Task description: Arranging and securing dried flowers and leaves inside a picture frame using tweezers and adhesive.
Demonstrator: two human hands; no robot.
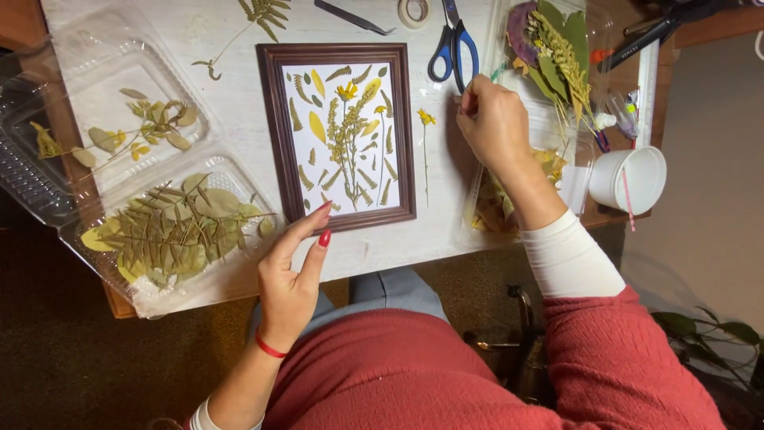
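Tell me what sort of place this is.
Probably a home craft table for pressed-flower art: a brown picture frame filled with pressed leaves and yellow flowers, clear plastic trays of dried leaves, and blue-handled scissors on the white tabletop.

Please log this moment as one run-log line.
left hand: touching picture frame | right hand: pinched beside scissors | pressed leaves inside frame

Frame [335,135] lies mid-table [231,103], pressed leaves and flowers inside it. Left hand [293,271] touches its near left corner. Left of the frame: two open plastic trays [119,159] holding dried leaves. Behind it: tweezers [352,17], tape roll [414,11], scissors [452,46]. Right hand [493,127] sits right of the frame, just beside a loose flower stem [426,151]. Cup [629,179] at the far right edge.
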